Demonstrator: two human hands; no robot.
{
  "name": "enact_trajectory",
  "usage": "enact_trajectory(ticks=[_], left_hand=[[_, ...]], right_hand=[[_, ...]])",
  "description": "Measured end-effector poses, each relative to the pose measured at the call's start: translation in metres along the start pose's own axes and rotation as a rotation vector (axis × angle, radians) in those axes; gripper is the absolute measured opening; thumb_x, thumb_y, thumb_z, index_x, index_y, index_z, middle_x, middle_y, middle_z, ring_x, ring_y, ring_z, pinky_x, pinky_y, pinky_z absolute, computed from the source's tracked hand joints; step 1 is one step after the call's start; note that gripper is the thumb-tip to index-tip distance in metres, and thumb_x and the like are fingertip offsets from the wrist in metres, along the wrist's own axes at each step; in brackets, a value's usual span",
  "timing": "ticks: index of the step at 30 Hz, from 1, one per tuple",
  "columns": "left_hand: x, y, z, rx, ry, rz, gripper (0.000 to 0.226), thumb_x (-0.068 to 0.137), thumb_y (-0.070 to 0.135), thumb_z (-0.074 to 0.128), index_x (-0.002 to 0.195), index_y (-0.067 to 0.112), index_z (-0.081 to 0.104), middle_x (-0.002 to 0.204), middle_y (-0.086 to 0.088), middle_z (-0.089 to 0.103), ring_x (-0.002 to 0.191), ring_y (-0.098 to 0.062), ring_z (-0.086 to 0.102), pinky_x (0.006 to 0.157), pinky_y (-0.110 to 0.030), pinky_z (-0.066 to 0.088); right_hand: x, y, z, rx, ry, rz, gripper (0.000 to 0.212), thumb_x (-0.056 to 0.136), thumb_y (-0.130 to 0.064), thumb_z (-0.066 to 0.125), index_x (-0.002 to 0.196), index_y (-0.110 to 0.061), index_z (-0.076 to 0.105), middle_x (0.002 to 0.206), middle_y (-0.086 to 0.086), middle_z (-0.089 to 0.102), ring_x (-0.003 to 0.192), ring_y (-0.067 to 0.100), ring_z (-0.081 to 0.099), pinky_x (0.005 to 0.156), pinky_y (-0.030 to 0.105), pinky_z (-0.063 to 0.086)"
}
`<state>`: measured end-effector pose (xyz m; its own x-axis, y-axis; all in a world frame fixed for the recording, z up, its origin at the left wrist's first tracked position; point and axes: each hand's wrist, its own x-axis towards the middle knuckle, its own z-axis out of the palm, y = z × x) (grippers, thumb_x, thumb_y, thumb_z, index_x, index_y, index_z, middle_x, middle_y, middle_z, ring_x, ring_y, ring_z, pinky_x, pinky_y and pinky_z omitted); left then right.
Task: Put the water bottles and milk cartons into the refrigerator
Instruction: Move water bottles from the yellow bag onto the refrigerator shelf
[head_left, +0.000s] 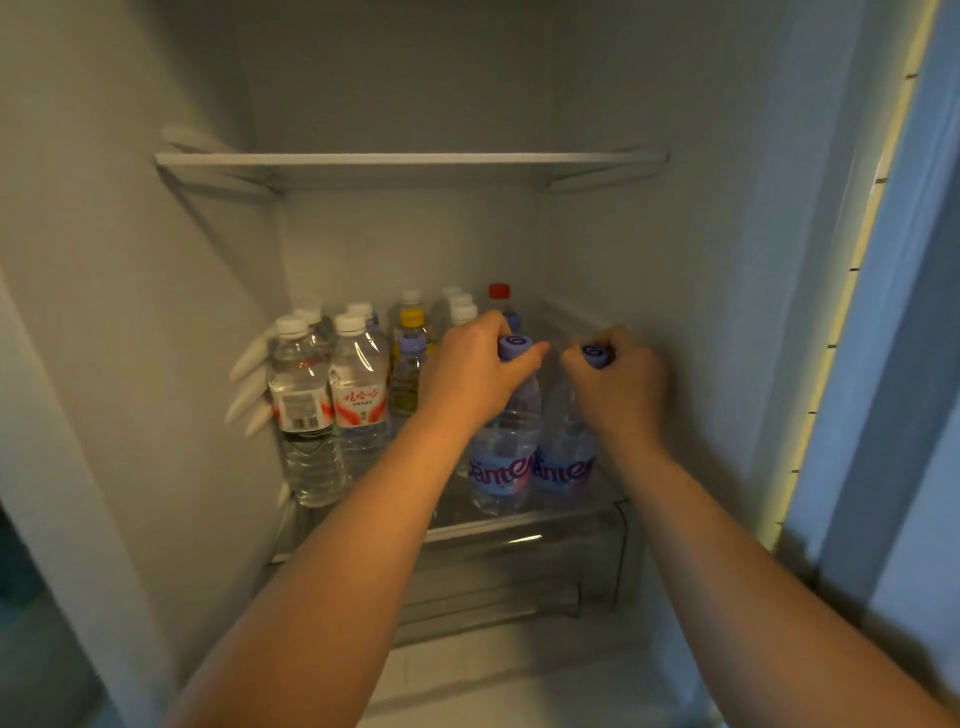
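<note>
Inside the open refrigerator, two blue-capped water bottles stand side by side at the front right of the glass shelf (519, 527). My left hand (467, 371) grips the neck of the left blue bottle (504, 457). My right hand (621, 382) grips the cap and neck of the right blue bottle (563, 462). To the left stand two clear white-capped bottles with red labels (358, 400). Behind them are several more bottles, one yellow-capped (413, 319) and one red-capped (498, 292). No milk carton is in sight.
An upper shelf (410, 161) crosses the fridge above the bottles. A clear drawer (519, 577) sits under the glass shelf. The fridge side wall (701, 260) is close to my right hand; the door edge (857, 312) runs along the right.
</note>
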<state>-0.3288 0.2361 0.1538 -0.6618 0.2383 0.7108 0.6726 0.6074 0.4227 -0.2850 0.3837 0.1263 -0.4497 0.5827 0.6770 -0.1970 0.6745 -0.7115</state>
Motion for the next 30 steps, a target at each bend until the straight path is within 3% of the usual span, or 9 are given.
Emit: enact_trajectory(ticks=[4, 7, 10, 13, 16, 18, 23, 27, 30], left_hand=[[-0.008, -0.019, 0.016, -0.079, 0.039, -0.048, 0.039, 0.083, 0.052, 0.069, 0.078, 0.015, 0.058, 0.074, -0.001, 0.061, 0.071, -0.023, 0.061, 0.060, -0.040, 0.050], [-0.017, -0.031, 0.026, -0.171, 0.161, -0.107, 0.033, 0.084, 0.049, 0.069, 0.090, 0.017, 0.064, 0.089, 0.001, 0.057, 0.082, -0.019, 0.060, 0.068, -0.034, 0.049], [-0.039, -0.039, 0.033, -0.241, 0.166, -0.170, 0.044, 0.083, 0.060, 0.058, 0.109, 0.025, 0.059, 0.107, 0.004, 0.054, 0.102, -0.018, 0.057, 0.085, -0.039, 0.051], [-0.070, -0.039, 0.044, -0.281, 0.098, -0.249, 0.065, 0.081, 0.059, 0.061, 0.137, 0.032, 0.041, 0.133, 0.005, 0.049, 0.125, -0.016, 0.047, 0.099, -0.038, 0.047], [-0.094, -0.044, 0.055, -0.349, 0.075, -0.293, 0.087, 0.073, 0.054, 0.068, 0.147, 0.035, 0.027, 0.140, 0.006, 0.048, 0.128, -0.013, 0.050, 0.100, -0.041, 0.050], [-0.105, -0.051, 0.060, -0.370, 0.042, -0.343, 0.092, 0.068, 0.050, 0.074, 0.146, 0.035, 0.026, 0.135, 0.006, 0.053, 0.123, -0.012, 0.055, 0.095, -0.041, 0.054], [-0.114, -0.051, 0.061, -0.349, 0.041, -0.414, 0.086, 0.064, 0.046, 0.076, 0.137, 0.033, 0.033, 0.128, 0.003, 0.059, 0.115, -0.016, 0.060, 0.088, -0.043, 0.056], [-0.121, -0.061, 0.050, -0.285, 0.107, -0.442, 0.091, 0.063, 0.049, 0.074, 0.142, 0.031, 0.032, 0.125, 0.001, 0.060, 0.112, -0.022, 0.061, 0.085, -0.046, 0.056], [-0.132, -0.080, 0.030, -0.142, 0.166, -0.485, 0.099, 0.066, 0.041, 0.080, 0.148, 0.028, 0.026, 0.133, -0.005, 0.055, 0.121, -0.027, 0.051, 0.093, -0.050, 0.051]], right_hand=[[0.002, 0.010, 0.017, 0.039, -0.030, 0.055, 0.028, 0.078, -0.041, 0.069, 0.074, -0.014, 0.066, 0.070, 0.004, 0.069, 0.070, 0.024, 0.066, 0.058, 0.031, 0.047], [-0.001, 0.014, 0.027, 0.126, -0.104, 0.053, 0.035, 0.078, -0.052, 0.065, 0.073, -0.017, 0.066, 0.074, 0.003, 0.068, 0.073, 0.019, 0.066, 0.064, 0.032, 0.050], [-0.020, 0.022, 0.036, 0.334, -0.241, 0.100, 0.022, 0.085, -0.035, 0.071, 0.101, -0.021, 0.068, 0.097, -0.007, 0.072, 0.092, 0.004, 0.067, 0.084, 0.033, 0.054], [-0.044, 0.033, 0.043, 0.499, -0.324, 0.214, 0.029, 0.086, -0.028, 0.072, 0.112, -0.029, 0.060, 0.105, -0.010, 0.070, 0.097, 0.001, 0.066, 0.091, 0.035, 0.053], [-0.061, 0.051, 0.046, 0.511, -0.333, 0.236, 0.043, 0.084, -0.041, 0.069, 0.125, -0.036, 0.053, 0.122, -0.013, 0.064, 0.112, 0.000, 0.060, 0.099, 0.030, 0.048], [-0.071, 0.060, 0.045, 0.520, -0.383, 0.191, 0.059, 0.085, -0.044, 0.064, 0.139, -0.025, 0.047, 0.133, -0.007, 0.060, 0.122, 0.003, 0.055, 0.104, 0.025, 0.044], [-0.079, 0.074, 0.047, 0.349, -0.472, 0.094, 0.053, 0.094, -0.024, 0.061, 0.142, -0.021, 0.039, 0.138, -0.010, 0.052, 0.124, -0.002, 0.049, 0.097, 0.006, 0.035], [-0.086, 0.087, 0.057, -0.047, -0.534, 0.071, 0.052, 0.094, -0.038, 0.053, 0.140, -0.019, 0.039, 0.138, 0.009, 0.054, 0.121, 0.028, 0.055, 0.096, 0.038, 0.046], [-0.082, 0.089, 0.065, -0.183, -0.574, 0.150, 0.047, 0.096, -0.042, 0.049, 0.133, -0.013, 0.046, 0.129, 0.018, 0.058, 0.113, 0.037, 0.059, 0.090, 0.043, 0.049]])
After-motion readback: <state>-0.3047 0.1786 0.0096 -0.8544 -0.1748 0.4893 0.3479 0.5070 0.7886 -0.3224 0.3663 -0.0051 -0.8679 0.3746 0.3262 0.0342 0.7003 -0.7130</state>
